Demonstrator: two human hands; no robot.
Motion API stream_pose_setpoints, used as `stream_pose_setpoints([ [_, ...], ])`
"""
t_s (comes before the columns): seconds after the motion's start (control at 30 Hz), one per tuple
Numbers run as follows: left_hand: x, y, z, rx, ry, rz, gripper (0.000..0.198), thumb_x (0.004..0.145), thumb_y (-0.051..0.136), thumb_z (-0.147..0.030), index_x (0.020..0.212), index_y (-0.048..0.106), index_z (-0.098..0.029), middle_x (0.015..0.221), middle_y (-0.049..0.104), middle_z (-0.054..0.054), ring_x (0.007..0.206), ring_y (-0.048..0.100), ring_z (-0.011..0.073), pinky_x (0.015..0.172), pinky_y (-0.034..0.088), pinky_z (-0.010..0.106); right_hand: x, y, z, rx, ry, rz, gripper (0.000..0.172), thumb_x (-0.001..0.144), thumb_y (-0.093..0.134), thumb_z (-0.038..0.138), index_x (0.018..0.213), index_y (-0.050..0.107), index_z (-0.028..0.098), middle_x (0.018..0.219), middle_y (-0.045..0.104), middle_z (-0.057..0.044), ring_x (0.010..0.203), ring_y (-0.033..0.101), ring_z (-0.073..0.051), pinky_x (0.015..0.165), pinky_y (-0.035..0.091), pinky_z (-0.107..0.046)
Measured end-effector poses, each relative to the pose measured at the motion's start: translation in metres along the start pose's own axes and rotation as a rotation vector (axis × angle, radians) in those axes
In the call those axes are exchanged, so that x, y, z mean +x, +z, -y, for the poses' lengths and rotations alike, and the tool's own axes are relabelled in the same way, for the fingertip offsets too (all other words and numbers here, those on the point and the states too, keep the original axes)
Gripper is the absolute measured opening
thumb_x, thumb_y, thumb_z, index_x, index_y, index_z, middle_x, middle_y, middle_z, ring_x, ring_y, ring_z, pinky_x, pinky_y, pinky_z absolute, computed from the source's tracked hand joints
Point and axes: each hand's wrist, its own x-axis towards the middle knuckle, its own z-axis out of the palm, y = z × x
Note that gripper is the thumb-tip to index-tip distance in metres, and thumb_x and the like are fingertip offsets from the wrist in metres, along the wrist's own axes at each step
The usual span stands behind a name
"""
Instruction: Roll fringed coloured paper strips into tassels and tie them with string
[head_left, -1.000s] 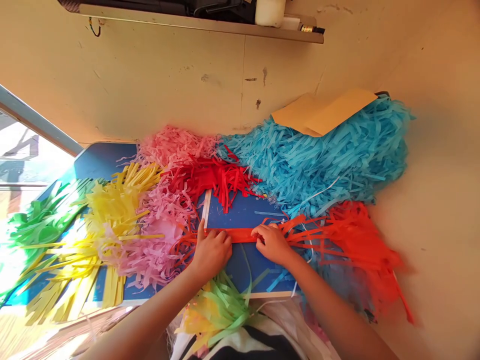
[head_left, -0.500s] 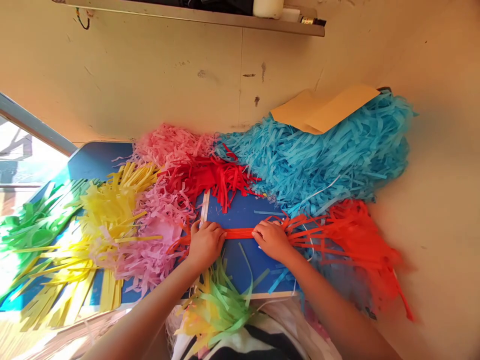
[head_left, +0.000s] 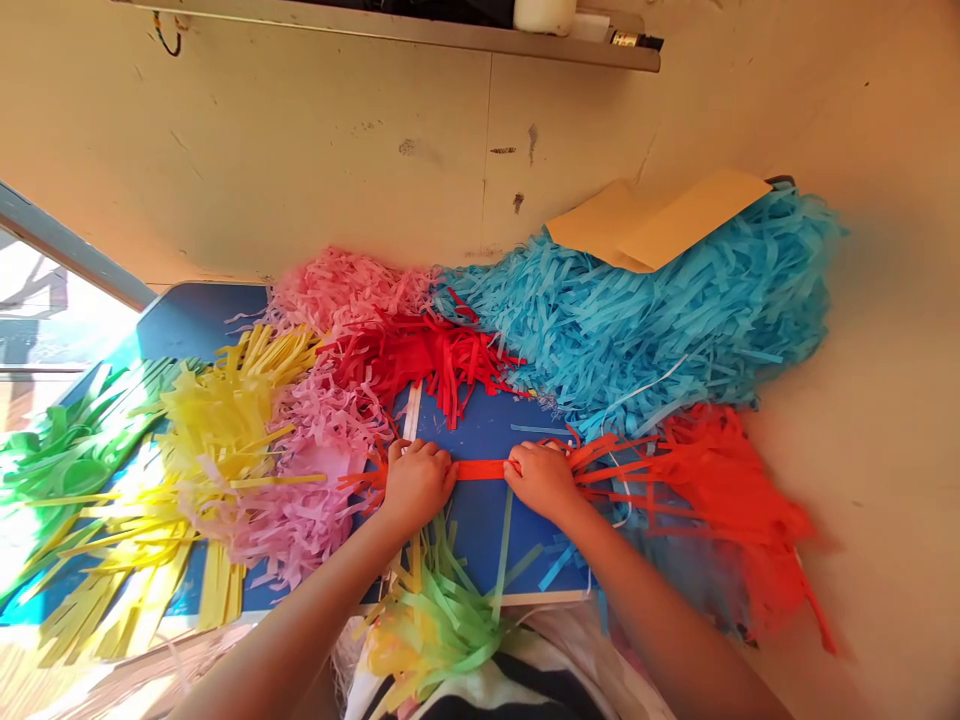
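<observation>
An orange-red fringed tissue paper strip (head_left: 481,470) is stretched level between my two hands over the blue table. My left hand (head_left: 418,484) is closed on its left part, and thin fringe ends poke out beyond the fingers. Closed on the right part is my right hand (head_left: 541,482), from which loose orange-red fringe fans out to the right. Below my hands, a green and yellow tissue tassel (head_left: 442,620) lies at the table's front edge and on my lap. A pile of red fringe (head_left: 420,355) sits just beyond my hands.
A large blue fringe heap (head_left: 660,310) fills the back right, with a tan paper sheet (head_left: 660,222) on top. Pink fringe (head_left: 345,290), lilac fringe (head_left: 315,480), yellow fringe (head_left: 217,430) and green fringe (head_left: 90,430) cover the left. A wall shelf (head_left: 420,40) hangs above the blue table (head_left: 487,535).
My hands keep their hold on the orange-red strip, with barely any movement. The strip between them looks flatter and smoother. The view has shifted slightly.
</observation>
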Motion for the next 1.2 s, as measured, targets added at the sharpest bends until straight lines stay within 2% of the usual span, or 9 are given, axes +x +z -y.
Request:
stream_pose_setpoints([
  [0.13,0.000,0.000,0.001,0.019,0.011,-0.017,0.027,0.093,0.052,-0.033,0.076,0.068,-0.018,0.077,0.067,0.009,0.083,0.061,0.0294,0.084,0.037,0.049,0.001,-0.001,-0.001,0.010,0.006,-0.021,0.016,0.091,0.056,0.027,0.078,0.061,0.020,0.080,0.066,-0.002,0.075,0.057,-0.017,0.073,0.027,-0.032],
  [0.3,-0.004,-0.005,0.002,0.025,0.169,-0.072,0.018,0.094,0.052,-0.022,0.103,0.067,-0.024,0.102,0.068,0.007,0.100,0.058,0.0271,0.099,0.032,0.051,-0.006,-0.009,-0.004,0.002,0.047,-0.142,0.009,0.089,0.058,0.024,0.096,0.061,0.020,0.097,0.067,-0.005,0.094,0.056,-0.023,0.081,0.028,-0.035],
  [0.4,-0.005,-0.008,0.000,0.023,0.334,-0.064,0.020,0.092,0.053,-0.017,0.098,0.068,-0.028,0.096,0.069,0.002,0.099,0.057,0.0232,0.106,0.029,0.047,-0.012,-0.012,0.002,-0.047,-0.169,-0.187,0.014,0.088,0.054,0.016,0.098,0.063,0.020,0.105,0.066,-0.008,0.102,0.052,-0.025,0.091,0.026,-0.041],
  [0.47,-0.004,-0.011,-0.003,0.032,0.395,-0.063,0.017,0.088,0.056,-0.017,0.096,0.068,-0.024,0.093,0.069,0.004,0.097,0.057,0.0242,0.109,0.028,0.049,-0.014,-0.012,0.007,-0.059,-0.326,-0.137,0.014,0.086,0.055,0.017,0.097,0.065,0.018,0.102,0.066,-0.009,0.099,0.053,-0.025,0.092,0.026,-0.043],
  [0.57,0.002,-0.017,-0.006,0.079,0.435,-0.047,0.017,0.080,0.060,-0.018,0.094,0.069,-0.019,0.088,0.068,0.008,0.095,0.056,0.0274,0.112,0.024,0.054,-0.009,-0.013,0.010,-0.040,-0.372,-0.073,0.014,0.083,0.058,0.021,0.094,0.066,0.016,0.095,0.066,-0.009,0.092,0.055,-0.024,0.091,0.027,-0.044],
  [0.7,0.007,-0.019,-0.009,0.136,0.417,-0.042,0.017,0.081,0.055,-0.009,0.085,0.069,-0.019,0.077,0.066,0.007,0.090,0.057,0.0274,0.111,0.021,0.061,0.000,-0.015,0.005,-0.021,-0.373,-0.065,0.012,0.082,0.062,0.025,0.089,0.067,0.018,0.091,0.066,-0.007,0.090,0.057,-0.023,0.093,0.027,-0.043],
  [0.83,0.003,-0.015,-0.009,0.116,0.321,-0.088,0.016,0.085,0.056,-0.011,0.086,0.069,-0.020,0.079,0.069,0.006,0.088,0.059,0.0265,0.108,0.024,0.064,0.003,-0.015,0.005,-0.010,-0.361,-0.075,0.016,0.082,0.065,0.032,0.091,0.068,0.019,0.092,0.067,-0.006,0.092,0.058,-0.022,0.094,0.027,-0.041],
  [1.03,-0.006,-0.015,0.000,-0.005,0.277,-0.122,0.020,0.093,0.054,-0.020,0.084,0.071,-0.025,0.082,0.073,0.002,0.090,0.062,0.0236,0.110,0.023,0.059,0.003,-0.008,0.003,0.049,-0.307,-0.087,0.011,0.091,0.059,0.022,0.089,0.070,0.020,0.091,0.068,-0.004,0.094,0.057,-0.019,0.096,0.023,-0.040],
  [1.2,-0.006,-0.013,0.015,-0.200,0.124,-0.062,0.024,0.096,0.052,-0.028,0.089,0.075,-0.028,0.097,0.075,0.002,0.099,0.063,0.0239,0.106,0.028,0.054,0.003,-0.007,-0.018,0.164,-0.192,-0.079,0.011,0.091,0.067,0.029,0.084,0.074,0.025,0.087,0.069,0.001,0.089,0.057,-0.016,0.083,0.027,-0.034],
])
